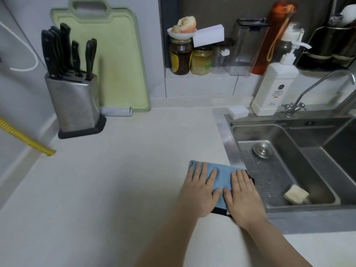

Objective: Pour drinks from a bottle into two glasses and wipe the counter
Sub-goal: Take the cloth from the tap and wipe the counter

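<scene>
Wiping is the step in hand, we judge: both hands lie flat on a folded blue cloth (221,176) at the near right of the counter (134,170), right beside the sink (285,170) edge. Left hand (200,191) presses the left half, fingers straight and spread; right hand (243,197) presses the right half the same way, thumbs nearly touching in the middle. Neither hand curls round anything, just flat palms pushing down on the cloth. A dark edge shows under the cloth at its near and right sides (second layer or a dark backing, we cannot tell which).

Progress: we see no 2 glasses and no drink bottle on the counter, so pouring cannot be checked from this view; we guess it is done and things put away, or they sit out of frame. The counter looks dry and spotless where visible, so little wiping seems left, but most of the surface lies left of the cloth and we cannot say it has been covered.

Hard to read: the shelf items at the back, jars (181,56), an orange bottle (273,35) and a white pump bottle (275,81), have blurred labels. The knife block (73,101) and green cutting board (107,58) stand well apart at the far left. A pale sponge (295,194) lies in the sink. The forearms are cut off by the bottom edge.
</scene>
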The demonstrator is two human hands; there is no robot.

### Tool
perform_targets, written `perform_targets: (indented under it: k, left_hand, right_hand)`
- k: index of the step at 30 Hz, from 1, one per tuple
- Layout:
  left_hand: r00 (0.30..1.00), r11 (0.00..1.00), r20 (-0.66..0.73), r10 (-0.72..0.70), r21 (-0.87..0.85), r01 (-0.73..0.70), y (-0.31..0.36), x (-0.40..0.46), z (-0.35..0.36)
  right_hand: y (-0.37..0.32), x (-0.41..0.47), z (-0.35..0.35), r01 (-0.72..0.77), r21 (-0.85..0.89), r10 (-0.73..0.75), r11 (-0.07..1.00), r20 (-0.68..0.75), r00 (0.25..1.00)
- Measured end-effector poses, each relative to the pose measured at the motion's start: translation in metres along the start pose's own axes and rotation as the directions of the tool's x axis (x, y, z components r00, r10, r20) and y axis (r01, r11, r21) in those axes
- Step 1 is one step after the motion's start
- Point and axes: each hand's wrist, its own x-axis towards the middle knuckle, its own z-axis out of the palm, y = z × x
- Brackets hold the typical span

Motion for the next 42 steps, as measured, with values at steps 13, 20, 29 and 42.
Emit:
perform_targets:
  k: [13, 20, 29, 42]
  left_hand:
    - [0.994, 0.992, -0.004, -0.105, -0.067, 0.104, -0.079, -0.069, 0.012]
    - [0.973, 0.973, -0.031, -0.231, -0.010, 0.231, -0.150, -0.132, 0.003]
    - [0.933, 0.932, 0.002, -0.360, 0.037, 0.360, -0.265, -0.208, 0.021]
    - [0.880, 0.877, -0.022, -0.474, 0.074, 0.475, -0.313, -0.292, 0.009]
  right_hand:
    - [-0.089, -0.027, 0.015, 0.088, -0.001, -0.088, 0.996, 0.013, 0.996]
    - [-0.174, -0.033, 0.033, 0.189, 0.003, -0.189, 0.982, 0.013, 0.982]
    - [-0.305, -0.040, 0.059, 0.345, 0.037, -0.346, 0.938, 0.024, 0.938]
    - [-0.392, -0.069, 0.073, 0.510, 0.097, -0.516, 0.855, 0.058, 0.854]
